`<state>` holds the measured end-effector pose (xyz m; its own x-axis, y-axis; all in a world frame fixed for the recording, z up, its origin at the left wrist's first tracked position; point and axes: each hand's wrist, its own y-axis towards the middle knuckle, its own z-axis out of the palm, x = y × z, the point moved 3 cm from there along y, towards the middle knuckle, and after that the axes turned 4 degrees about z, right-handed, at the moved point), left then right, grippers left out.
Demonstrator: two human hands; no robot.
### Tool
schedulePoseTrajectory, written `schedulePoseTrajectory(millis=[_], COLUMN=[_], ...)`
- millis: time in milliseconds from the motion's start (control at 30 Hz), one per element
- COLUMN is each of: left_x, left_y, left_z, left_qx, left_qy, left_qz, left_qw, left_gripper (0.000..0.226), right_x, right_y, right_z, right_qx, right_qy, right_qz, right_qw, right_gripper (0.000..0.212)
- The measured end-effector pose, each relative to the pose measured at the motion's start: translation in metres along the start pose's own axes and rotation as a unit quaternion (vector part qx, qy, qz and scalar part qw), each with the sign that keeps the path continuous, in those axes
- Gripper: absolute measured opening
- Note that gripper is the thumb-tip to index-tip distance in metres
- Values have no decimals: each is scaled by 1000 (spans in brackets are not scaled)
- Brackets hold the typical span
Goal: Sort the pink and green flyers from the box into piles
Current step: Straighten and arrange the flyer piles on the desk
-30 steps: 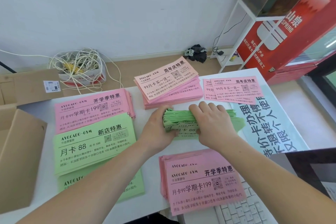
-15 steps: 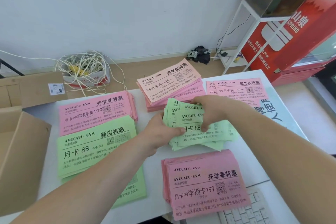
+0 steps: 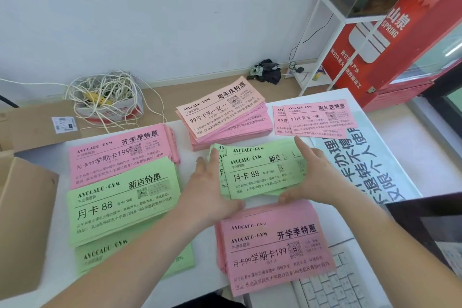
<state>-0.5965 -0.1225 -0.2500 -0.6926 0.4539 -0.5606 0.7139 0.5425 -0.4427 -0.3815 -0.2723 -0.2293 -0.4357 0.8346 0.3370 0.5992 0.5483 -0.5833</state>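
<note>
Fingers (image 3: 212, 160) of our left hand (image 3: 212, 190) lie straight against the left side of the loose stack of green paper flyers (image 3: 260, 172). Our right hand (image 3: 316, 177) presses the right side, fingers straight too. The stack lies mid-way across the white table (image 3: 203, 270), between a thick pink flyer pile (image 3: 225, 117) at the far edge and a second pink flyer pile (image 3: 275, 250) at the near edge.

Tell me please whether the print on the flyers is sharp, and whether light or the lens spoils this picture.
Head view: the large print on the green flyers between the hands is sharp, the small lines soft; light is even, only faint shadows under the left hand and right hand; the wide lens makes the white shelf frame and red cooler lean at the right.
</note>
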Motion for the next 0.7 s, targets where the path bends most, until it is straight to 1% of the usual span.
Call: schedulePoseTrajectory(millis=[67, 133, 200, 267, 333, 400, 467, 533, 600, 700], left_x=[-3, -3, -2, -4, -3, 0, 3, -2, -6, -5], left_y=[3, 8, 12, 10, 6, 3, 5, 7, 8, 5], left_z=[13, 18, 19, 14, 6, 2, 4, 6, 7, 5], left_qx=[-15, -39, -58, -93, -114, -102, -72, -65, -74, -100], left_qy=[15, 41, 56, 56, 43, 46, 56, 74, 96, 142], left_qz=[-2, -1, 2, 25, 40, 29, 15, 11, 16, 35], left_qw=[1000, 998, 997, 994, 992, 993, 996, 995, 992, 984], left_gripper=[144, 140, 128, 109, 99, 106, 121, 125, 114, 83], right_x=[3, 4, 6, 8, 5, 1, -1, 1, 2, 1], right_y=[-2, -2, -4, -6, -8, -7, -5, -4, -4, -8], right_z=[11, 19, 27, 31, 29, 26, 24, 24, 21, 17], right_qx=[-19, -51, -83, -113, -129, -123, -82, -48, -51, -101], right_qy=[-15, -37, -52, -73, -58, -29, -9, 22, 31, -1], right_qz=[-9, -9, -15, -21, -20, -11, 4, 2, -14, -26], right_qw=[1000, 998, 995, 991, 990, 992, 997, 999, 998, 995], right_gripper=[161, 159, 154, 144, 132, 128, 136, 140, 131, 111])
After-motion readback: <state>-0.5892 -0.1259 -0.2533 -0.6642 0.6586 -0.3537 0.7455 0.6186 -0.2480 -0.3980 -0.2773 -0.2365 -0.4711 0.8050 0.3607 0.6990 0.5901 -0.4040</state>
